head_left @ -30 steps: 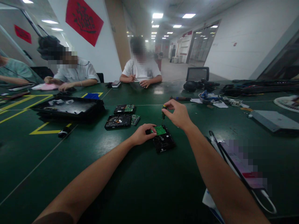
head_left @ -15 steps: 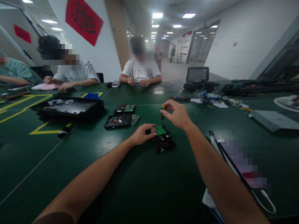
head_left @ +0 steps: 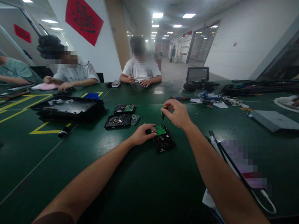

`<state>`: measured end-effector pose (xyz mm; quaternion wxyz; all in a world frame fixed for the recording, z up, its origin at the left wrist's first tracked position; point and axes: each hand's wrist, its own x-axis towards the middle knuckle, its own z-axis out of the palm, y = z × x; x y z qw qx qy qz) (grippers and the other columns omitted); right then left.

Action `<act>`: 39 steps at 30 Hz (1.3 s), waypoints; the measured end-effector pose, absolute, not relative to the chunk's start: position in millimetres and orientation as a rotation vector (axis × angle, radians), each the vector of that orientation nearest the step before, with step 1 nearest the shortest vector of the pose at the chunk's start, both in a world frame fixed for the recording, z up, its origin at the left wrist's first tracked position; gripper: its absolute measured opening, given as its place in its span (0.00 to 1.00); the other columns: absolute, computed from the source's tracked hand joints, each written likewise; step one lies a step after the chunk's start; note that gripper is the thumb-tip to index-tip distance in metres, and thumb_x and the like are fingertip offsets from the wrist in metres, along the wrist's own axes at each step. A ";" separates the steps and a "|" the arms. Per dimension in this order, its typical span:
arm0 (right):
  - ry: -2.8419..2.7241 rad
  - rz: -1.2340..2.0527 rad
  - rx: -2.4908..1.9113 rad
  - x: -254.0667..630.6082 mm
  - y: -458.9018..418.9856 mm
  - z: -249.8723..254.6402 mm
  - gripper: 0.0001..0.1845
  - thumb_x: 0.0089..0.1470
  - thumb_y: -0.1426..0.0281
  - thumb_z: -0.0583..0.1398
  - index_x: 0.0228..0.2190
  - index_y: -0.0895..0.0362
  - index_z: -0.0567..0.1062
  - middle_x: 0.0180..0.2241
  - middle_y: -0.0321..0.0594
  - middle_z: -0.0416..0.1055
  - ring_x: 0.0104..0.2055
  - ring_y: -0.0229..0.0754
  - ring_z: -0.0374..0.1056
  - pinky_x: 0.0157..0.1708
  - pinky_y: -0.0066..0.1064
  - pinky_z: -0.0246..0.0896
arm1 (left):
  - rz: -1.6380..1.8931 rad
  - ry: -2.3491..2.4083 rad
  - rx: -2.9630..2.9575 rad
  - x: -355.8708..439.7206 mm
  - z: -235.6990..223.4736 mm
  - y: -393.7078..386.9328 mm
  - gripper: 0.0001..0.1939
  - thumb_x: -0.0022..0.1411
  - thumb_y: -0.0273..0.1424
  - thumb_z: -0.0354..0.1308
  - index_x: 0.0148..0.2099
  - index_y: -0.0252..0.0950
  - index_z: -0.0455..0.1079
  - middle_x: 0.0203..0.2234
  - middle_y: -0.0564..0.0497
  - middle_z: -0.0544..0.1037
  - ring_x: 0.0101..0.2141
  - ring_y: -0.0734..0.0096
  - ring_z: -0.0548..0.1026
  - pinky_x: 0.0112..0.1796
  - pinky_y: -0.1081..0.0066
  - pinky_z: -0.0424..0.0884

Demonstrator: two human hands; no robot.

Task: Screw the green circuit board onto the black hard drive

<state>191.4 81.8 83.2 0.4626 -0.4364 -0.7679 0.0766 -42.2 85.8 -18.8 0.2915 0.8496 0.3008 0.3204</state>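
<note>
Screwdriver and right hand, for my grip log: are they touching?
Touching. The head view shows the right hand pinching the screwdriver between thumb and fingers.

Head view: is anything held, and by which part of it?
The right hand holds a screwdriver by its handle, near the yellow-marked top. The left hand touches the green board; whether it grips cannot be told.

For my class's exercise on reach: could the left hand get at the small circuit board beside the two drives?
Probably yes. The left hand lies close to the small circuit board, and nothing visible stands between them. It would likely have to leave the green board, which it now touches.
</note>
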 end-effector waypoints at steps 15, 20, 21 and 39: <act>-1.917 0.163 -1.057 191.2 82.0 81.9 0.11 0.55 0.71 0.62 0.41 0.54 0.74 0.41 0.43 0.74 0.41 0.45 0.73 0.46 0.42 0.71 | 0.848 0.802 2.281 -42.5 -19.9 86.7 0.07 0.63 0.35 0.64 0.43 0.39 0.75 0.51 0.45 0.79 0.56 0.57 0.73 0.56 0.54 0.66; -1.864 0.229 -1.086 190.1 82.0 81.3 0.10 0.54 0.70 0.63 0.40 0.55 0.72 0.39 0.43 0.75 0.41 0.46 0.73 0.45 0.42 0.72 | 0.854 0.791 2.276 -42.9 -20.1 86.8 0.08 0.63 0.34 0.63 0.43 0.39 0.76 0.51 0.45 0.79 0.56 0.57 0.73 0.56 0.55 0.66; -1.861 0.241 -1.088 190.0 82.2 81.2 0.10 0.54 0.69 0.63 0.40 0.54 0.72 0.39 0.42 0.75 0.41 0.46 0.73 0.45 0.42 0.72 | 0.857 0.789 2.272 -43.0 -20.3 86.8 0.08 0.63 0.35 0.64 0.43 0.39 0.76 0.51 0.45 0.79 0.56 0.57 0.73 0.56 0.55 0.66; -1.901 0.226 -1.105 190.8 82.9 81.2 0.11 0.55 0.69 0.62 0.41 0.54 0.73 0.40 0.42 0.75 0.41 0.47 0.72 0.46 0.43 0.70 | 0.842 0.818 2.265 -43.5 -20.7 86.6 0.08 0.63 0.35 0.63 0.44 0.39 0.76 0.53 0.44 0.77 0.56 0.57 0.73 0.57 0.54 0.65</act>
